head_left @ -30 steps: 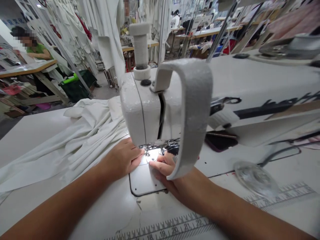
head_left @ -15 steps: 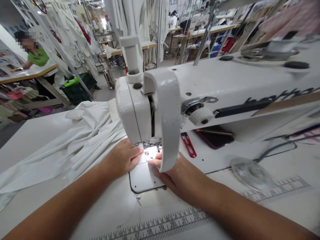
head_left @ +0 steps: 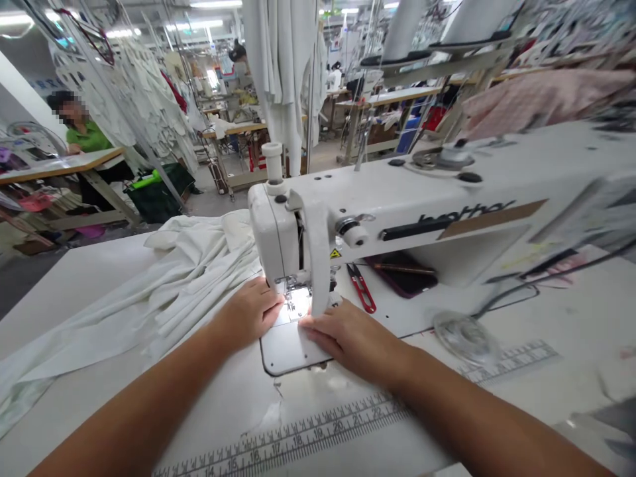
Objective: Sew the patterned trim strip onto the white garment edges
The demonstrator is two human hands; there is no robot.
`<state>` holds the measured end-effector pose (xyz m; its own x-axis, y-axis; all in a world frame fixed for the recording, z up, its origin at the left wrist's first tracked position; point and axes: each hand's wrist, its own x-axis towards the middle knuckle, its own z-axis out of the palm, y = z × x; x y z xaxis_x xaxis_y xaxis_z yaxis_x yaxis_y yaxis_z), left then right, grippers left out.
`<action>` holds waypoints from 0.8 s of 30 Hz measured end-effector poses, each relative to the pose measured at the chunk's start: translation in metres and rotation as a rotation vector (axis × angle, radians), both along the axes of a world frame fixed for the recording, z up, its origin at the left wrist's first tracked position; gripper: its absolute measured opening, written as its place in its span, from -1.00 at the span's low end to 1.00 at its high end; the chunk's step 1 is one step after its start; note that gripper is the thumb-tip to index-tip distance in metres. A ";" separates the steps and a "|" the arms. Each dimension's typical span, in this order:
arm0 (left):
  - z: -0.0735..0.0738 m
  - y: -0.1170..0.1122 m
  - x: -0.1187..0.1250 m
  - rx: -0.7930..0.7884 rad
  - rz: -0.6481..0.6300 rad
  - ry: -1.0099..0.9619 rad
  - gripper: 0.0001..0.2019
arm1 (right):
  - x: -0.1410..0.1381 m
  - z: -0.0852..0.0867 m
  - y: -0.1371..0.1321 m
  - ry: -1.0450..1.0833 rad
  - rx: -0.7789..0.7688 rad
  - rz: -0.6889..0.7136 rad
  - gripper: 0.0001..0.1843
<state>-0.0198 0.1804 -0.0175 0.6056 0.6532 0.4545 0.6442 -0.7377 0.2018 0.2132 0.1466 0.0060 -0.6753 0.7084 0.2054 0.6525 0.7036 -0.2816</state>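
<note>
A white sewing machine stands before me, its lamp lighting the metal needle plate. My left hand lies just left of the needle, fingers closed together against the edge of the white fabric, which spreads in folds behind it. On the needle's right, my right hand has its fingers and thumb drawn together low over the plate, partly behind the machine's white front guard. Whatever its fingertips pinch is too small to make out.
Red thread snips and a dark phone with a pen across it lie under the machine arm. Nearer are a clear bobbin-like disc and a printed ruler. A person in green sits at a table far left.
The head view has drawn back and tilted up, so the machine looks smaller and more of the room shows. Both hands stay beside the needle, with the fabric lying much the same.
</note>
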 end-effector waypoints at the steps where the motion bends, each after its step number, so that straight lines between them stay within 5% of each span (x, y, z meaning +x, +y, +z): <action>1: 0.000 -0.001 0.000 0.003 -0.006 -0.013 -0.83 | 0.007 0.002 0.003 -0.016 0.038 -0.052 -0.81; 6: 0.002 -0.005 -0.003 -0.007 0.008 -0.017 -0.84 | 0.061 0.013 0.025 -0.125 0.240 -0.548 -0.71; 9: 0.003 -0.009 -0.007 -0.002 0.055 -0.019 -0.85 | 0.079 0.012 0.031 -0.244 0.260 -0.681 -0.77; 13: -0.002 -0.022 -0.024 0.031 0.184 -0.030 -0.88 | 0.069 0.006 0.025 -0.338 0.271 -0.655 -0.78; 17: -0.004 -0.058 -0.052 0.030 0.399 -0.039 -0.80 | 0.062 0.005 0.018 -0.332 0.287 -0.637 -0.75; 21: 0.009 -0.128 -0.069 -0.130 0.430 -0.087 -0.80 | 0.051 0.012 -0.002 -0.250 0.275 -0.498 -0.75; 24: 0.030 -0.196 -0.070 -0.406 0.406 -0.199 -0.77 | 0.011 0.019 -0.045 -0.133 0.195 -0.205 -0.74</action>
